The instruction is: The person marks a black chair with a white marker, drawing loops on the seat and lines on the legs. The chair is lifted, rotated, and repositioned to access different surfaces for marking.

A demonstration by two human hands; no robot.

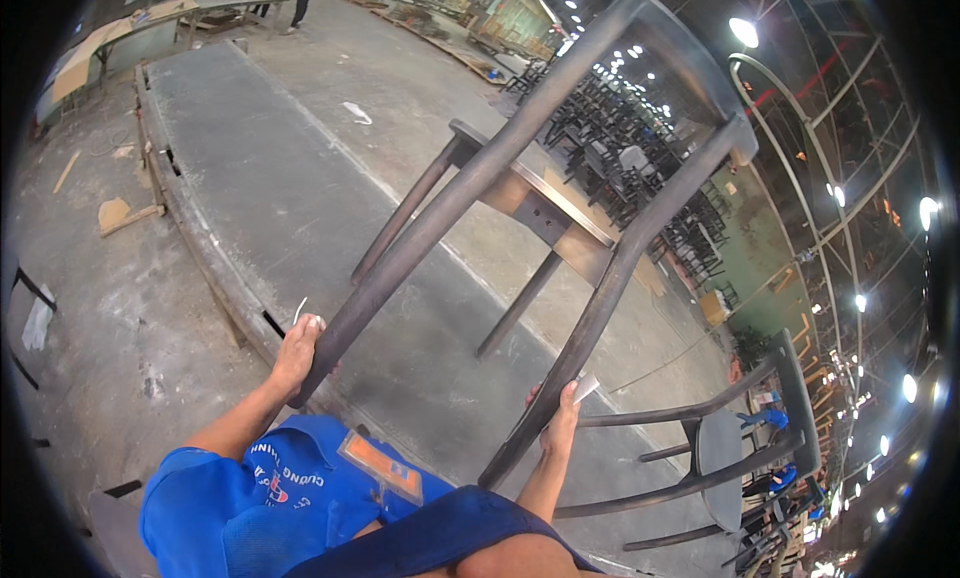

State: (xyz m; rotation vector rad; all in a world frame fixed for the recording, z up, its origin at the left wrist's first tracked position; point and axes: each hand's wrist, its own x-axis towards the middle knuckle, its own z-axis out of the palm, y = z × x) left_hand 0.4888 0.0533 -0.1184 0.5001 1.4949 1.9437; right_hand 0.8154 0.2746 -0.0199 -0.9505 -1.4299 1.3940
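Observation:
A dark wooden chair (pixel 452 213) is tilted in front of me, its curved backrest high at the upper right. Bare brown wood shows at its seat frame. My left hand (pixel 297 350) is closed round the lower end of one long back leg, and a thin white strip (pixel 300 309) sticks up beside its fingers. Round the other back leg my right hand (pixel 560 418) is closed, with a small white folded piece (pixel 587 388) at its fingertips. Under the chair lies a long dark grey tabletop (pixel 240 148).
Another dark chair (pixel 722 468) lies tipped at the right, near the table's edge. Many dark chairs (pixel 610 158) crowd the floor beyond. Workbenches (pixel 150 23) stand at the far left, wood scraps (pixel 115 216) lie on the floor, and people in blue (pixel 775 418) are in the distance.

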